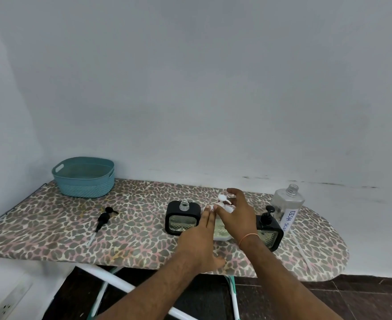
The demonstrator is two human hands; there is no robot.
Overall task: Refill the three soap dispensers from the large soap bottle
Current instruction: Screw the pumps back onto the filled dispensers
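Note:
Three soap dispensers stand in a row on the leopard-print board [51, 227]. The left black dispenser [183, 218] has its neck uncovered; its black pump [105, 217] lies apart to the left. The middle white dispenser [220, 232] is mostly hidden behind my hands. My left hand [202, 239] rests flat against its side, fingers straight. My right hand [236, 213] curls over its white pump head [224, 200]. The right black dispenser [270, 232] keeps its pump on. The large clear soap bottle [288, 204], labelled "DISH SOAP", stands uncapped at the far right.
A teal plastic basket [84, 177] sits at the board's back left corner. A thin clear tube [302, 248] lies near the right end of the board. The wall runs close behind. The board's front edge is near me, with its white legs below.

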